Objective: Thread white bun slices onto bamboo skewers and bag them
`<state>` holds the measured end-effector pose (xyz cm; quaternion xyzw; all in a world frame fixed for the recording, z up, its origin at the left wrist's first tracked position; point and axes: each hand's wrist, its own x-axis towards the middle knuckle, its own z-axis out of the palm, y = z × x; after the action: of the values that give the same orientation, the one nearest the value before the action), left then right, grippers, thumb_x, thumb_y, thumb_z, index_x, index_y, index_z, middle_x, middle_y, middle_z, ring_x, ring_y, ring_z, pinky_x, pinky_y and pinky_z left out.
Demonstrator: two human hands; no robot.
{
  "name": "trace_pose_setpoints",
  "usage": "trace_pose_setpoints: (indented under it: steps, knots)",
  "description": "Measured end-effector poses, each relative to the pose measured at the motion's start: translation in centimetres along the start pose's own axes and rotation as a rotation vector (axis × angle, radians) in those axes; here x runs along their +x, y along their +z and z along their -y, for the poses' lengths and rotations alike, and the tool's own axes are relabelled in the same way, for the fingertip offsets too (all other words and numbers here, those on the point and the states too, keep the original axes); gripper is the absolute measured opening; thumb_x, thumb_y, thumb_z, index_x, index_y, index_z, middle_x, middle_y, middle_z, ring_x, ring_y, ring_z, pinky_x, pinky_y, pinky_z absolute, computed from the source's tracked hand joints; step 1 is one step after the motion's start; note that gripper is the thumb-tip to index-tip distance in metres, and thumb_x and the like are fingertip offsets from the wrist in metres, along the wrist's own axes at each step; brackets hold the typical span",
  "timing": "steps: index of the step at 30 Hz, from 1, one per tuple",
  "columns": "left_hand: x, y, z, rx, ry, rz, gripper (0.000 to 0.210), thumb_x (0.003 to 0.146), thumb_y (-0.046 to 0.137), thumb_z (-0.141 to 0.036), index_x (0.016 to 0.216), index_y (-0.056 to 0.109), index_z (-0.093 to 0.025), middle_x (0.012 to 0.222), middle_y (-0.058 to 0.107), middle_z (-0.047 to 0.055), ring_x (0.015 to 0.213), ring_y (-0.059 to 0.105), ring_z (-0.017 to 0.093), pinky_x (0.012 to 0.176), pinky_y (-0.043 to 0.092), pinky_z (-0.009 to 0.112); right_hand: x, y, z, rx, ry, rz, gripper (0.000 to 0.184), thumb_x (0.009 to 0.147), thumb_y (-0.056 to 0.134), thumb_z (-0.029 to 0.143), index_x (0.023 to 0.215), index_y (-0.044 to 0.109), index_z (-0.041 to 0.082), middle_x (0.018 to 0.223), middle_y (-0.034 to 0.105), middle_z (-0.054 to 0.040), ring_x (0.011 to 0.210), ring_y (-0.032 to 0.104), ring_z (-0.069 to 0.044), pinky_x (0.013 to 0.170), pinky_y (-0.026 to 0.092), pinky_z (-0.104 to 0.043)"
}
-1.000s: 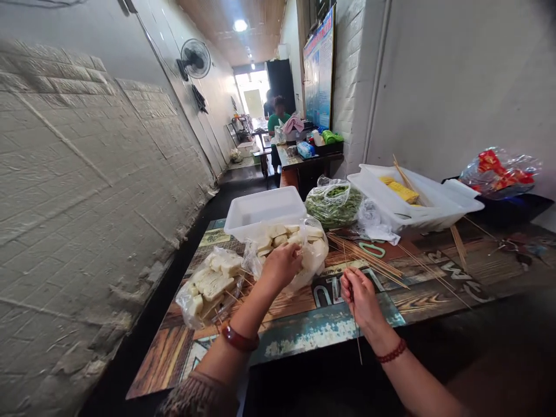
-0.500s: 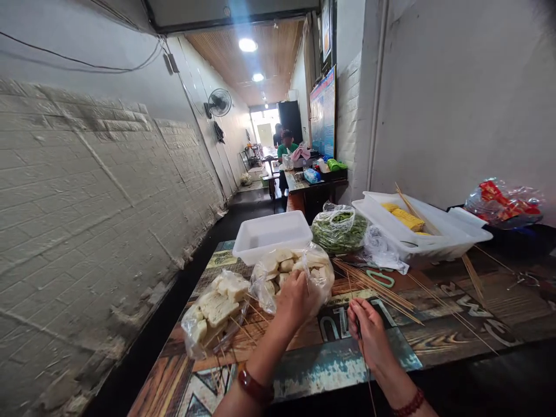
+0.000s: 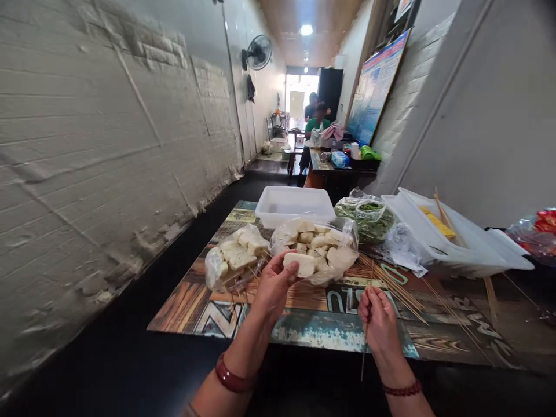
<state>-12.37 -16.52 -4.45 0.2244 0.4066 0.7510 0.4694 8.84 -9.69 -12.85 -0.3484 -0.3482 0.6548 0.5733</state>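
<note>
Between thumb and fingers, my left hand [image 3: 277, 285] holds a pale, oblong slice of food [image 3: 300, 264]. Right behind it is an open clear plastic bag of pale chunks [image 3: 332, 258]. My right hand [image 3: 379, 313] is closed round a thin wooden skewer [image 3: 364, 353], whose lower end sticks out below the fist. To the left lies another clear bag [image 3: 237, 255] with whitish, spongy-looking pieces and skewers stuck in them. A bundle of loose skewers [image 3: 397, 288] is on the table beyond my right hand.
A white plastic tub [image 3: 295, 204] stands behind the bags. Next to it are a bag of leafy greens [image 3: 367, 220] and stacked white trays [image 3: 478, 246] holding yellow corn and skewers. Farther back, a person in green [image 3: 317, 123] is at another table.
My left hand has come out of the bag toward me with a pale slice. My right hand keeps its skewer. The view has turned, shifting the scene rightward.
</note>
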Motion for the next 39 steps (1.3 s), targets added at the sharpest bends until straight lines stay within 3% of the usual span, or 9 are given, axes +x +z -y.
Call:
trace_pose_setpoints:
  steps: [5,10,12,16,21,26,33,36,39]
  knots:
    - [-2.6,-1.1,-1.3,-0.047,-0.030,0.033,0.043,0.064,0.085,-0.026,0.102,0.067,-0.016,0.091,0.067,0.003,0.079,0.064,0.015,0.068,0.056,0.026,-3.2,1.3,1.8,-0.028,0.035,0.093,0.026,0.078,0.077,0.039,0.085,0.060,0.021,0.060,0.048,0.0088,0.043,0.037,-0.003,0.038,0.031,-0.012]
    - [-3.4,-2.5,-1.0,0.001,-0.028,-0.001,0.048,0.068,0.082,-0.028,0.110,0.060,-0.019,0.095,0.065,0.002,0.077,0.064,0.015,0.064,0.055,0.025,-6.8,3.5,1.9,-0.312,0.070,0.312,0.026,0.088,0.066,0.045,0.097,0.064,0.021,0.055,0.049,0.0077,0.041,0.038,-0.006,0.037,0.029,-0.015]
    - [-3.7,-3.1,-0.5,0.144,-0.007,0.009,0.055,0.072,0.079,-0.029,0.121,0.056,-0.020,0.095,0.066,0.003,0.078,0.064,0.015,0.065,0.054,0.024,-7.3,4.0,1.3,-0.457,0.048,0.364,0.029,0.091,0.060,0.046,0.105,0.064,0.020,0.055,0.049,0.0070,0.042,0.039,-0.008,0.039,0.031,-0.017]
    - [-4.7,-3.9,0.2,0.626,0.141,0.162,0.057,0.080,0.068,-0.025,0.133,0.049,-0.018,0.086,0.066,0.003,0.076,0.062,0.016,0.068,0.051,0.025,-6.4,4.7,0.3,-0.610,-0.088,0.390,0.031,0.094,0.056,0.043,0.110,0.064,0.019,0.062,0.050,0.0045,0.055,0.047,-0.012,0.051,0.039,-0.022]
    - [-5.4,-3.8,-0.2,1.088,0.332,0.328,0.065,0.084,0.059,-0.019,0.145,0.038,-0.023,0.110,0.066,0.009,0.096,0.064,0.021,0.089,0.050,0.037,-5.2,5.6,-0.6,-0.748,-0.186,0.466,0.026,0.087,0.063,0.038,0.104,0.066,0.018,0.074,0.054,0.0015,0.063,0.050,-0.014,0.059,0.041,-0.026]
    - [-5.4,-3.5,-0.5,1.210,0.442,0.517,0.074,0.087,0.057,-0.016,0.152,0.023,-0.027,0.138,0.054,0.013,0.119,0.058,0.024,0.102,0.046,0.043,-5.4,5.7,-1.2,-0.663,-0.056,0.530,0.027,0.083,0.069,0.038,0.101,0.067,0.018,0.078,0.055,0.0009,0.060,0.048,-0.013,0.057,0.040,-0.026]
    - [-5.7,-3.0,-0.8,1.237,0.433,0.615,0.083,0.085,0.060,-0.013,0.153,0.016,-0.029,0.143,0.050,0.013,0.125,0.054,0.024,0.105,0.044,0.043,-5.6,5.7,-0.4,-0.375,0.200,0.620,0.030,0.081,0.074,0.040,0.101,0.067,0.018,0.088,0.065,-0.0021,0.077,0.057,-0.016,0.073,0.045,-0.027]
    - [-5.8,-2.8,-0.9,1.195,0.374,0.630,0.084,0.082,0.064,-0.013,0.152,0.022,-0.030,0.137,0.055,0.012,0.122,0.055,0.025,0.105,0.043,0.044,-5.9,5.8,-0.1,-0.369,0.221,0.593,0.028,0.077,0.077,0.042,0.087,0.067,0.017,0.078,0.063,0.0002,0.070,0.055,-0.014,0.066,0.044,-0.025]
    - [-5.7,-2.8,-0.8,1.041,0.261,0.537,0.082,0.076,0.072,-0.016,0.148,0.035,-0.029,0.127,0.061,0.011,0.106,0.063,0.024,0.095,0.050,0.041,-6.1,6.0,0.0,-0.333,0.243,0.517,0.029,0.077,0.077,0.043,0.082,0.065,0.017,0.069,0.057,0.0030,0.057,0.045,-0.009,0.051,0.037,-0.019]
